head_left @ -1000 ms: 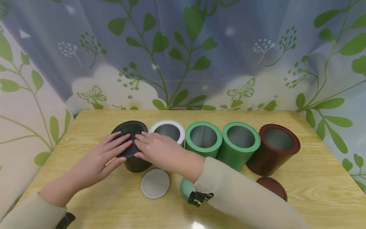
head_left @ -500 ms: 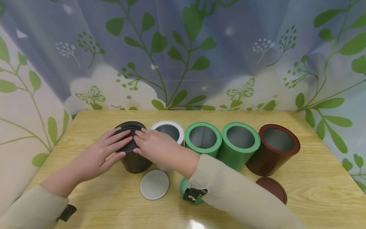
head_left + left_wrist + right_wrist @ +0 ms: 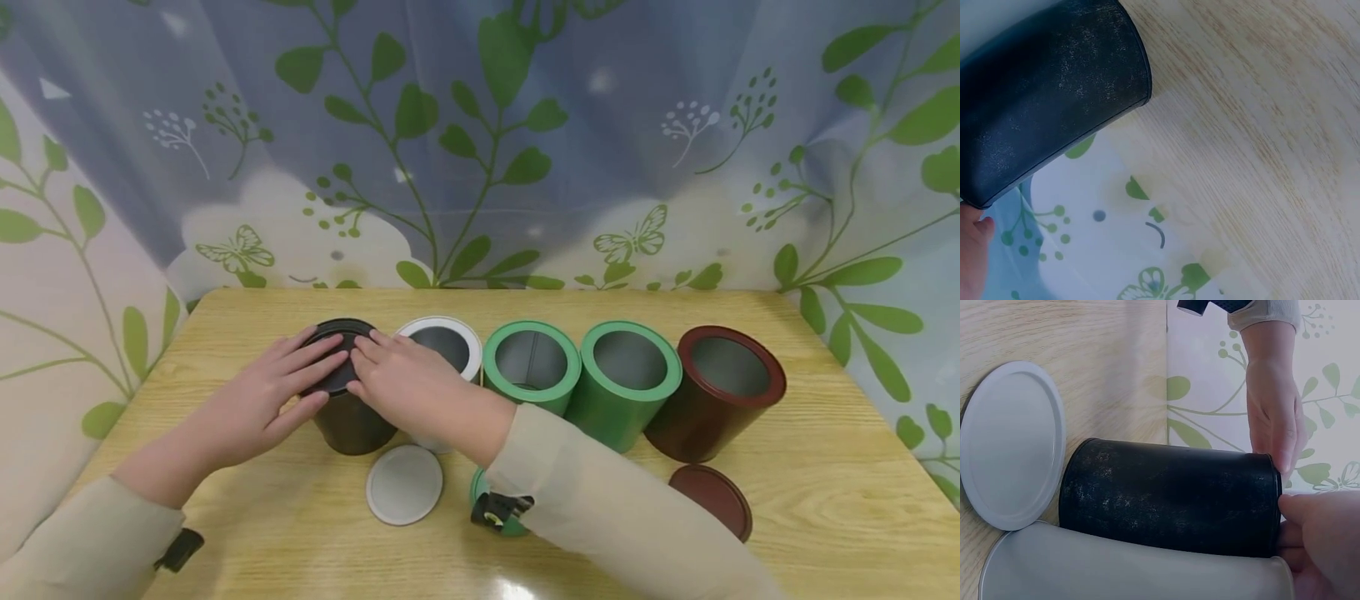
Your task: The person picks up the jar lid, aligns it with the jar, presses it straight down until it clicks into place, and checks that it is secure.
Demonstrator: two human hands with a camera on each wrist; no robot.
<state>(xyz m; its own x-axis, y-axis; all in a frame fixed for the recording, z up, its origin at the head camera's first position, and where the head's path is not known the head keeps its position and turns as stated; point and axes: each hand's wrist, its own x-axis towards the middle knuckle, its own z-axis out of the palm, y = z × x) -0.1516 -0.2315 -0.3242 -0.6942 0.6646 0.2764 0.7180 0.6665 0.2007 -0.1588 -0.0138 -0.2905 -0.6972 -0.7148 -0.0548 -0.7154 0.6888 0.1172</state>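
Observation:
A black can (image 3: 354,429) stands upright at the left end of a row, with a black lid (image 3: 337,379) over its mouth. My left hand (image 3: 273,392) rests on the lid from the left, fingers straight and spread. From the right, my right hand (image 3: 408,383) presses the lid's other side with its fingertips. In the right wrist view, both hands meet at the top end of the black can (image 3: 1172,497); the right thumb lies on its rim. The left wrist view shows the black can's side (image 3: 1054,94) and a bit of a hand at the edge.
Right of the black can stand a white can (image 3: 474,346), two green cans (image 3: 622,425) and a dark red can (image 3: 693,429), all uncovered. In front lie a white lid (image 3: 405,485), a green lid (image 3: 477,483) partly behind the right wrist, and a dark red lid (image 3: 711,500).
The black lid, which overhung the can's near edge, has slid back and down over the mouth. Both hands have moved slightly with it.

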